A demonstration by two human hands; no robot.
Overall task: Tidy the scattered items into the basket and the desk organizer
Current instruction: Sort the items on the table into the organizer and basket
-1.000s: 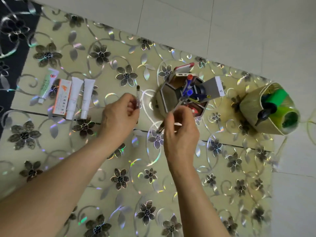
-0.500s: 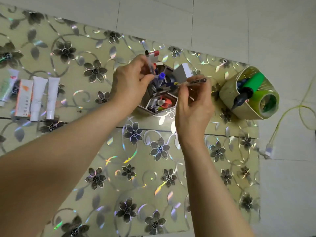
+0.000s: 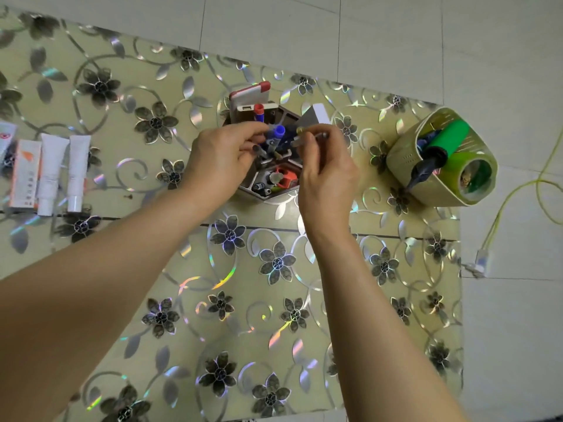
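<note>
You're mid-drop at the desk organizer (image 3: pixel 268 153): both hands sit over its pen slots. Your right hand (image 3: pixel 327 172) pinches a slim pen (image 3: pixel 310 136) betw. thumb and fingertips, held just above the organizer's right side. Its long axis runs roughly left-right, nearly level, gold tip pointing left toward the slots. Your left hand (image 3: pixel 221 159) has fingers curled in among the upright pens (whether it grips one, can't tell). Next: tip the pen upright and lower it into a free slot. Tubes (image 3: pixel 61 172) wait at far left; basket (image 3: pixel 438 156) is right.
</note>
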